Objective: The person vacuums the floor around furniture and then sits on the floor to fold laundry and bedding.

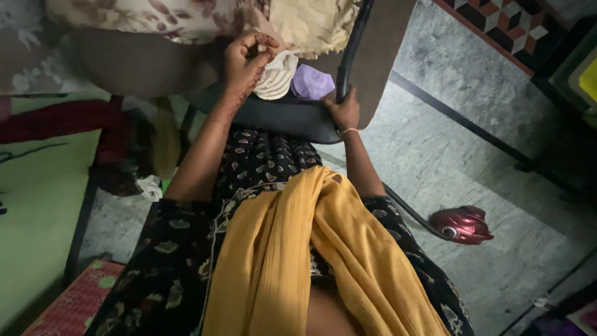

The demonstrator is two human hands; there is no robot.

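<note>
Both busy: left hand (245, 62) pinches cream cloth (277, 74), right hand (344, 111) grips chair frame (353, 46).

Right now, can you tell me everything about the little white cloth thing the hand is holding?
The white cloth piece is small, cream-white and rounded, with fine ribbing or stitched lines, so it looks like soft fabric. It hangs bunched from the left hand, whose fingers pinch its top edge. It sits above the dark chair seat, right beside a flat purple cloth piece, possibly touching it. A floral fabric lies just behind it. Its far side is hidden by the fingers.
</note>
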